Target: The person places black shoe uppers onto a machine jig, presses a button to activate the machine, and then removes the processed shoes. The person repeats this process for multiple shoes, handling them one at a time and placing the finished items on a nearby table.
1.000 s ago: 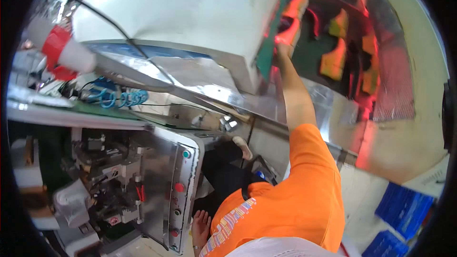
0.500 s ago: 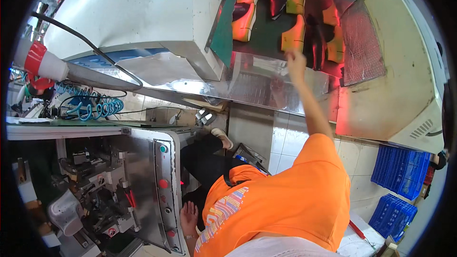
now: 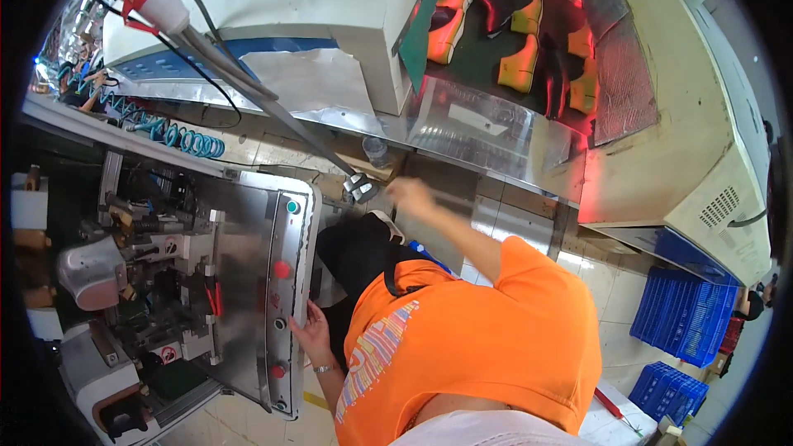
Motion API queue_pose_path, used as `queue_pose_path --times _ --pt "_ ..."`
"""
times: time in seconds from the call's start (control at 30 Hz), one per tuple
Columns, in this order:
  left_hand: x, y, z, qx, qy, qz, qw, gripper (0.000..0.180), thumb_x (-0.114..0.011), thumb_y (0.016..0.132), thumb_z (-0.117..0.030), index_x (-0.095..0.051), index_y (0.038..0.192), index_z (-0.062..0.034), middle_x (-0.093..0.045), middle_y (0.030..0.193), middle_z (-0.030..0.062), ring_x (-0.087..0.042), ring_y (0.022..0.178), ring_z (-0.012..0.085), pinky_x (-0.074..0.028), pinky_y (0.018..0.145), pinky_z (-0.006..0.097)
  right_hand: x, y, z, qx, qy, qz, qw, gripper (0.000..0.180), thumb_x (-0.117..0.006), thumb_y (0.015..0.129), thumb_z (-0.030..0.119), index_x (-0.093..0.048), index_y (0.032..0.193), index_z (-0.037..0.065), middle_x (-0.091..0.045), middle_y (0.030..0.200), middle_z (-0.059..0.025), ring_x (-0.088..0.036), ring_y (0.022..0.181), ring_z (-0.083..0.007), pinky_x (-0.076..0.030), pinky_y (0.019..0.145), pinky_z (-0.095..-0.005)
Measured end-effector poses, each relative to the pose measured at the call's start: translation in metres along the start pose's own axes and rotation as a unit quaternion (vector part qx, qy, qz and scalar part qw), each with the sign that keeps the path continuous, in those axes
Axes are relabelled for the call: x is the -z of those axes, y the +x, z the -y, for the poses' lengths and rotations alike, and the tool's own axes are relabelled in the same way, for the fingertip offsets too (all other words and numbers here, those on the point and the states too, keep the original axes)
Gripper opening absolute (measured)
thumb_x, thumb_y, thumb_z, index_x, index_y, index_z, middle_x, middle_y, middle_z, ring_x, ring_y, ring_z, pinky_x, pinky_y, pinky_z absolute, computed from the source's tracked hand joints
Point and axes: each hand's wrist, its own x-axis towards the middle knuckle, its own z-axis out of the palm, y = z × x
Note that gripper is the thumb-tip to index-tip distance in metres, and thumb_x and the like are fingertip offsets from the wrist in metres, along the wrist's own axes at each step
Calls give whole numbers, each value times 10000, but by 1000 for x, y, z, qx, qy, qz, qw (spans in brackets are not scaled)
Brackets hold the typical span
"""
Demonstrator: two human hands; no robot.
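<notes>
My left hand (image 3: pixel 312 337) is at the edge of the machine's metal control panel (image 3: pixel 285 281), fingers apart, close to a black knob (image 3: pixel 280 324). A watch or bracelet circles its wrist. My right hand (image 3: pixel 409 196), smeared by motion, is over the floor between the panel and the conveyor; its fingers cannot be made out. Past it, under red light, a yellow ankle-high shoe piece (image 3: pixel 518 66) lies on the dark conveyor belt (image 3: pixel 479 54). Around it are other yellow pieces (image 3: pixel 582 87), dark pieces (image 3: pixel 555 87) and yellow pieces with pale edges (image 3: pixel 447 35).
The machine on the left holds metal clamps and rounded heads (image 3: pixel 91 272). Red and green buttons (image 3: pixel 293 207) line its panel. A thick grey cable (image 3: pixel 273 120) with a red-and-white plug crosses above. Blue crates (image 3: pixel 686 314) stand on the right. A red-handled tool (image 3: pixel 610 403) lies lower right.
My right hand has left the yellow shoe piece on the belt and swung left and toward me. My left hand has risen to the control panel's edge. The whole view has shifted.
</notes>
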Motion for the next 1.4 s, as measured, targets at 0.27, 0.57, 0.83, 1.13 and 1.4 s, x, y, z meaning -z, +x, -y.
queue_pose_path --times 0.27,0.57,0.83,1.13,1.4 --pt "0 2 -2 21 4 -18 1000 468 -653 733 -222 -470 1031 89 -563 989 187 -554 946 298 -476 835 375 281 43 -266 -242 260 -593 722 201 -576 757 136 -518 929 50 -557 824 -105 -554 766 -262 -458 662 -352" --pt "-14 -4 -1 -19 -21 -76 997 483 -637 730 -205 -439 1057 91 -528 1033 194 -533 967 311 -484 821 394 362 67 -264 -255 571 -448 639 174 -655 746 115 -497 702 172 -377 511 68 -318 372 -42 -232 311 -183" --pt "-14 -6 1 -28 -24 -109 993 482 -624 723 -196 -432 1064 85 -523 1031 196 -534 955 320 -490 798 403 455 2 -81 -136 494 -422 748 97 -636 727 146 -570 741 76 -564 625 -19 -532 548 -140 -446 529 -257" --pt "-17 -7 1 -15 -24 -100 995 490 -627 712 -197 -432 1061 86 -524 1032 199 -534 959 321 -494 785 402 566 109 -137 7 307 -485 819 91 -617 755 122 -584 783 43 -575 748 -37 -537 687 -136 -433 573 -283" --pt "-17 -5 -3 -10 -56 -109 992 499 -631 709 -196 -430 1071 82 -523 1022 203 -522 973 335 -482 799 418 458 162 -193 -70 285 -379 877 67 -573 706 87 -529 755 95 -486 560 -12 -424 403 -109 -327 335 -243"
